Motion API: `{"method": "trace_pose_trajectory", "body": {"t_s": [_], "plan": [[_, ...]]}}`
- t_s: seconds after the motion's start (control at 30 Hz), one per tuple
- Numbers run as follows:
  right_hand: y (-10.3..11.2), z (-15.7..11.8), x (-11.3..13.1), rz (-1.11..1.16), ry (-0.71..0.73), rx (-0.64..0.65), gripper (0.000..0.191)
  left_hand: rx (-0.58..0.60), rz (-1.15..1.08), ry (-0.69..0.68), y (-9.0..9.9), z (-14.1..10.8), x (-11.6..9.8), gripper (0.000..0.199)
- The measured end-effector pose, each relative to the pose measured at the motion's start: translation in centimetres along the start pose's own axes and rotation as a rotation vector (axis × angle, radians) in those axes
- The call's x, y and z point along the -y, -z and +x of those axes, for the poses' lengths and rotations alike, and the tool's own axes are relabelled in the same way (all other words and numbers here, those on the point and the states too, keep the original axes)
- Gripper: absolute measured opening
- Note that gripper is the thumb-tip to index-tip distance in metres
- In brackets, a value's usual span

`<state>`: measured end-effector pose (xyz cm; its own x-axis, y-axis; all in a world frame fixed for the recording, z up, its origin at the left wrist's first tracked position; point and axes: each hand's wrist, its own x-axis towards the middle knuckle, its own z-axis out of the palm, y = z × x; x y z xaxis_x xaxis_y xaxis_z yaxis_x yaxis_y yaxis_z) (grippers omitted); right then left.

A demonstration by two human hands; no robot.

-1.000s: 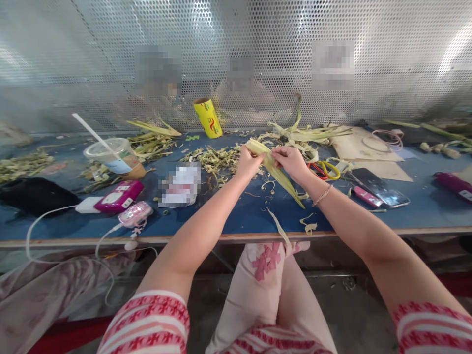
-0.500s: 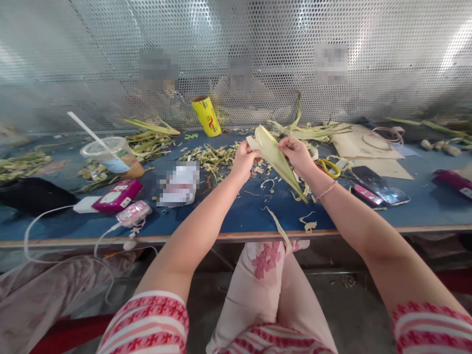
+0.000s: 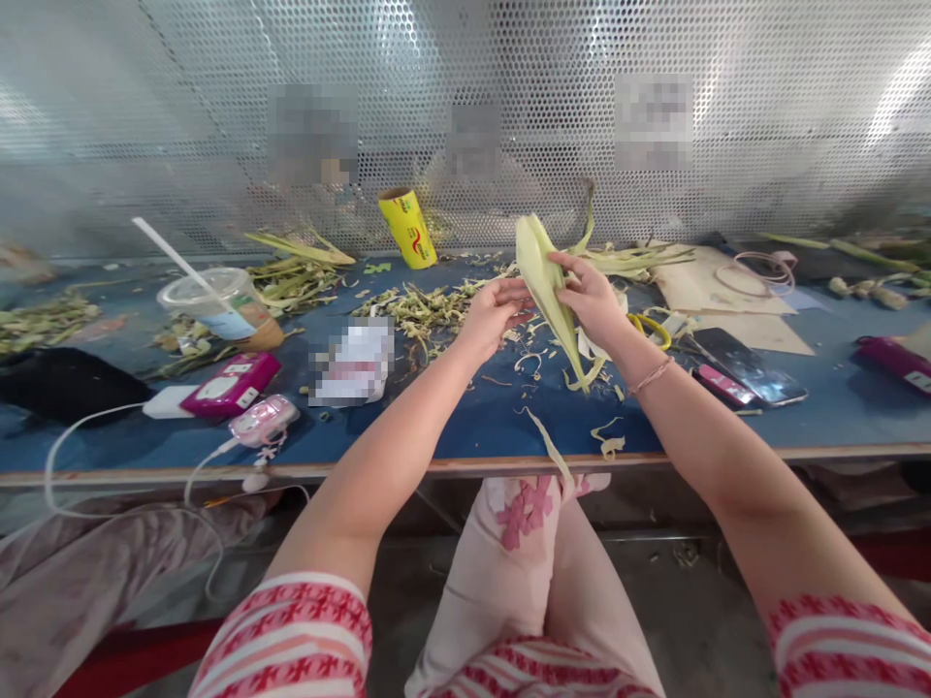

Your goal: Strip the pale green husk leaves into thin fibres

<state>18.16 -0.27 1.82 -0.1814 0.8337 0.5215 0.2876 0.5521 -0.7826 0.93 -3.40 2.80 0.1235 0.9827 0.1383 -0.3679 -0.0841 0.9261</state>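
A long pale green leafy husk (image 3: 545, 276) stands at a slant over the middle of the blue table, its broad end up and its tip down to the right. My right hand (image 3: 588, 299) grips its right side between thumb and fingers. My left hand (image 3: 496, 315) is just left of the husk, fingers apart and holding nothing. Behind and below the hands lie shredded green trimmings (image 3: 429, 312) and thin peeled strips. One pale strip (image 3: 551, 448) hangs over the table's front edge.
A yellow roll (image 3: 407, 229) stands near the perforated metal screen (image 3: 524, 87). To the left are a plastic cup (image 3: 240, 315), a magenta box (image 3: 231, 384) and white cables. Phones (image 3: 753, 366), yellow-handled scissors (image 3: 651, 330) and cardboard (image 3: 717, 286) lie right. A person's leg shows lower left.
My left hand has let go of the husk and opened. In my right hand the husk has turned more upright, its broad end now slightly further right.
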Motion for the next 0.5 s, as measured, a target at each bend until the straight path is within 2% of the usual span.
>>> {"method": "trace_pose_trajectory", "body": {"t_s": [0.17, 0.33, 0.43, 0.5], "plan": [[-0.1, -0.5, 0.6, -0.258, 0.213, -0.011, 0.069, -0.104, -0.021, -0.088, 0.1, 0.0, -0.2, 0.015], [-0.6, -1.4, 1.9, -0.461, 0.421, 0.166, 0.074, -0.176, 0.078, -0.197, 0.2, 0.3, -0.1, 0.035], [-0.8, -1.6, 2.2, -0.443, 0.438, 0.178, 0.078, -0.191, 0.146, -0.294, 0.7, 0.8, 0.0, 0.027], [-0.8, -1.5, 2.1, -0.381, 0.380, 0.140, 0.078, -0.187, 0.164, -0.357, 1.2, 1.4, 0.0, 0.018]]}}
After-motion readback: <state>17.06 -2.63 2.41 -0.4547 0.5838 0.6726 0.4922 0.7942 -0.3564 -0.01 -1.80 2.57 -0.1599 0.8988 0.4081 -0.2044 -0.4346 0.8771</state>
